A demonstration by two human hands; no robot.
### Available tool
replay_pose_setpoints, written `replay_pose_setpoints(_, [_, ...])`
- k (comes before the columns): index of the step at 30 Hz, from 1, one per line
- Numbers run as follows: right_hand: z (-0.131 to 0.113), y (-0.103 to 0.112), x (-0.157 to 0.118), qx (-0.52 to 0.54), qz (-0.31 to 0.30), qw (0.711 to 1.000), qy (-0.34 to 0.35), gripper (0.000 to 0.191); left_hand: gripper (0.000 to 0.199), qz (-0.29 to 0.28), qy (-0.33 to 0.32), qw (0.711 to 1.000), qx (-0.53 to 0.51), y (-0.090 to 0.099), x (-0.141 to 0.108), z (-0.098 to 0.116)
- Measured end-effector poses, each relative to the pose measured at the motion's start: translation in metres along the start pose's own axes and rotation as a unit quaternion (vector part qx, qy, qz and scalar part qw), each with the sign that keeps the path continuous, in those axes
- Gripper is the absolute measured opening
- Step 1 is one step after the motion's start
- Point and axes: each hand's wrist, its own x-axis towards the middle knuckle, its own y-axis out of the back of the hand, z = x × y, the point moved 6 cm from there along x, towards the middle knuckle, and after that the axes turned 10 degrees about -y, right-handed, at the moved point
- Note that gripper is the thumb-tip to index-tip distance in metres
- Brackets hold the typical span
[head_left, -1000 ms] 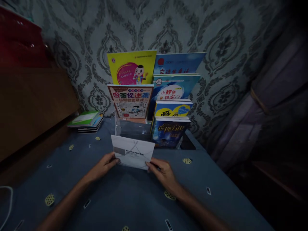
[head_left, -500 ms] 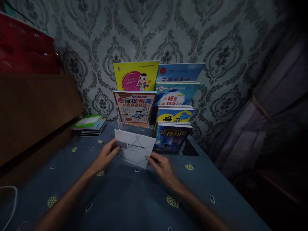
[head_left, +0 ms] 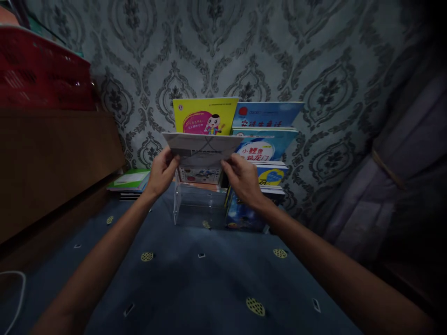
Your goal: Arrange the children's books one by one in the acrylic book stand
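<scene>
A thin white booklet (head_left: 204, 150) is held up by both hands over the left column of a clear acrylic rack (head_left: 199, 211). My left hand (head_left: 163, 171) pinches its left edge, my right hand (head_left: 242, 179) its lower right edge. Behind it shows a yellow book (head_left: 206, 114), and below it the lower part of a picture-puzzle book (head_left: 199, 176). To the right stand a blue book (head_left: 267, 111), a light blue book (head_left: 270, 142), a yellow-and-blue book (head_left: 274, 176) and a dark blue book (head_left: 244, 216), partly behind my right hand.
A small stack of books (head_left: 129, 181) lies at the left on the blue patterned cloth (head_left: 195, 288). A red basket (head_left: 42, 74) sits on a brown cabinet (head_left: 56, 163). A tied curtain (head_left: 387, 172) hangs at the right, with patterned wallpaper behind.
Both hands have raised the white booklet from in front of the rack's lower tier, so it now overlaps the picture-puzzle book. The view has shifted slightly.
</scene>
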Motion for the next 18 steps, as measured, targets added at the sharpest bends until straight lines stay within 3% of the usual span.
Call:
replay_pose_setpoints(5, [0.003,-0.009,0.01,-0.028,0.013,1.0,0.006,0.02,0.03,0.019,0.014,0.999,-0.032,0.0,0.002,-0.024])
replay_pose_setpoints(11, [0.015,-0.023,0.011,-0.024,-0.019,1.0,-0.005,0.011,0.028,0.022,0.035,0.999,-0.028,-0.001,-0.006,-0.049])
replay_pose_setpoints(18, [0.03,-0.03,0.007,-0.071,-0.031,0.997,-0.022,0.019,0.031,0.039,0.082,0.995,-0.052,-0.006,-0.019,-0.079])
